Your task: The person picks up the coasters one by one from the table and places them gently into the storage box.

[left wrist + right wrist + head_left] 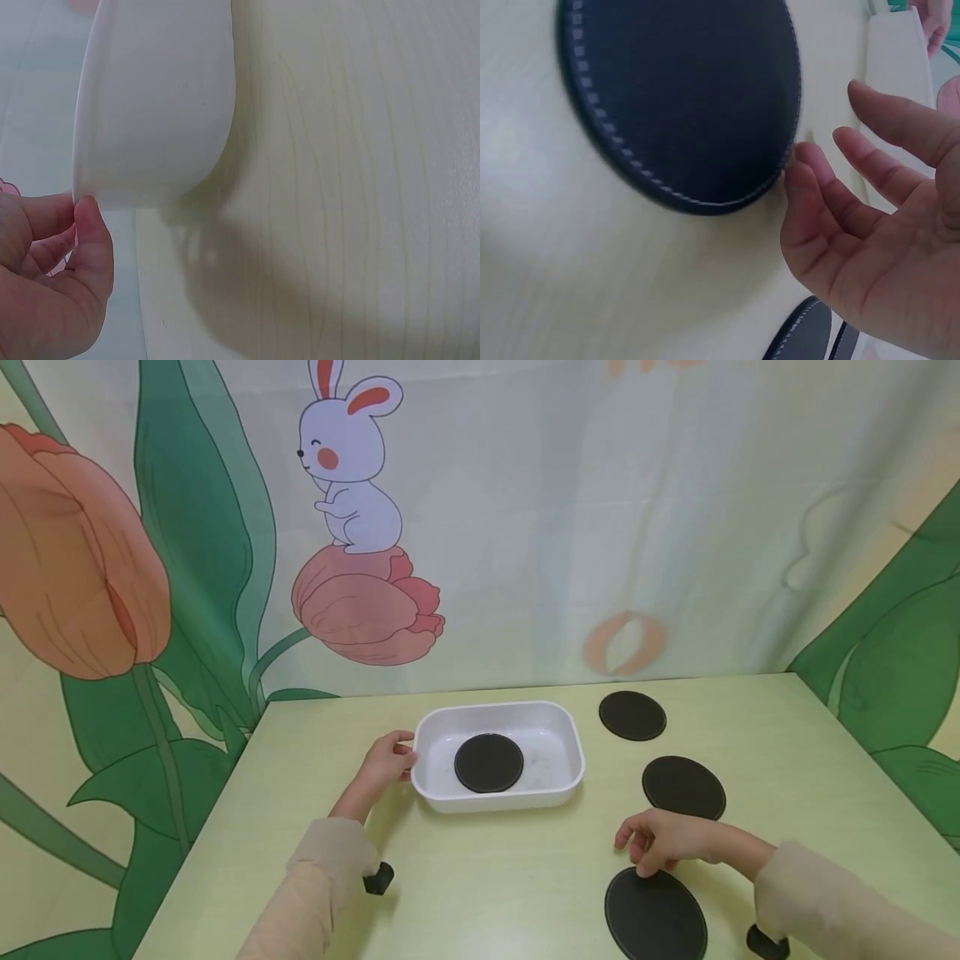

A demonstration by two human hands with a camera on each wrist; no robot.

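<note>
A white rectangular tray (555, 783) with raised walls stands at the middle of the table, a round black coaster (489, 763) lying in it. At the tray's left end, my left hand (390, 760) pinches the rim between thumb and fingers; the left wrist view shows the thumb (91, 232) against the outer wall. My right hand (671, 839) pinches the edge of another black coaster (656, 917) near the front right. White stitching runs along this coaster's border in the right wrist view, where the thumb and a finger meet at its rim and the other fingers spread away.
Two more black coasters lie on the right side of the table, one (632, 716) near the back edge and one (684, 787) just beyond my right hand. Behind the pale wood-grain table (465, 885) hangs a printed curtain (525, 527) with a rabbit and tulips.
</note>
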